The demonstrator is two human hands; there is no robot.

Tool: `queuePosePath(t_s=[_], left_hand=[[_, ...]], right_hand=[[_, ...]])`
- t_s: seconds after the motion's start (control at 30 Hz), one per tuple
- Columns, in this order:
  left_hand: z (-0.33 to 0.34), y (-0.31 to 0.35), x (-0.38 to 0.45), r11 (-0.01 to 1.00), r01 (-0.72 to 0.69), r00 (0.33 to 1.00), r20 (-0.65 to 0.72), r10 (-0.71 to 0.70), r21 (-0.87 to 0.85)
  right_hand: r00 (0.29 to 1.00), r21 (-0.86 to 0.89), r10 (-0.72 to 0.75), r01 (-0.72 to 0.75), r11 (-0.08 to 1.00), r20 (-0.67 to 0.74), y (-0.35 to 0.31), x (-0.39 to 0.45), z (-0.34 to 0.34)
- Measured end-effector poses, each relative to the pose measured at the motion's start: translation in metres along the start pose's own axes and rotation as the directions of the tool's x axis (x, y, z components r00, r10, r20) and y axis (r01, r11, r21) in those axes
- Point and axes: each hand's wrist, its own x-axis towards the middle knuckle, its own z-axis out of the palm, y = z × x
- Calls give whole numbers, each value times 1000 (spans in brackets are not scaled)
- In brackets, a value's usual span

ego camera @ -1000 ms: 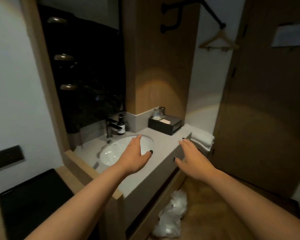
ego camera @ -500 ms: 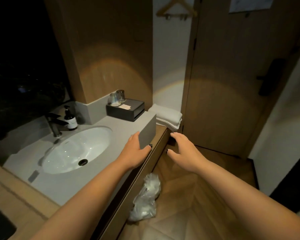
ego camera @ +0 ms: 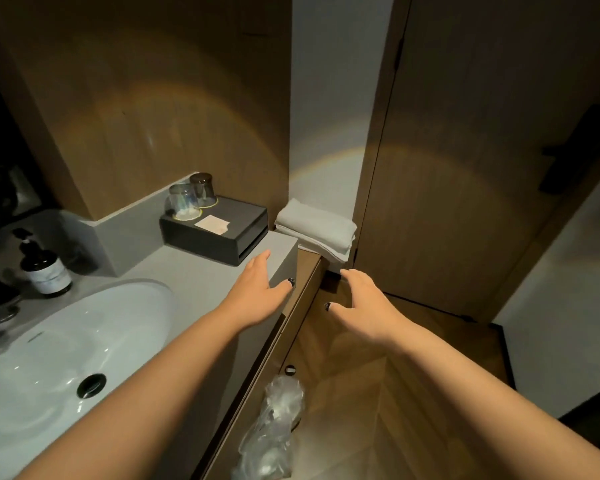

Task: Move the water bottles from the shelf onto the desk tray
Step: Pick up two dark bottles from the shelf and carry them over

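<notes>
While both hands, left hand (ego camera: pixel 257 289) and right hand (ego camera: pixel 364 299), reach out empty with fingers spread, two glasses (ego camera: pixel 192 197) stand on one black box (ego camera: pixel 222 233).

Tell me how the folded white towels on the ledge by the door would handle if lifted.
The folded towels look soft, so they would probably sag and unfold unless supported underneath. Likely light, not fragile. They overhang the wooden ledge, so a push might slide them off.
</notes>
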Motion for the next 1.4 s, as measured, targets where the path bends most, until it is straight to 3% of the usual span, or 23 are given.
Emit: queuePosePath(t_s=[0.53,0.77,1.07,1.4], left_hand=[[33,-7,173,998,21,992,125,-30,66],[65,9,254,993,98,990,96,-104,70],[116,33,363,937,345,938,41,-343,-50],[138,5,444,865,475,874,-29,-485,-162]], right_hand=[[996,-3,-28,28,1000,-84,49,163,-37],[998,-39,-57,58,998,18,109,249,-68],[966,-114,-110,140,984,233,183,378,-123],[904,-78,-173,220,972,391,197,489,-103]])
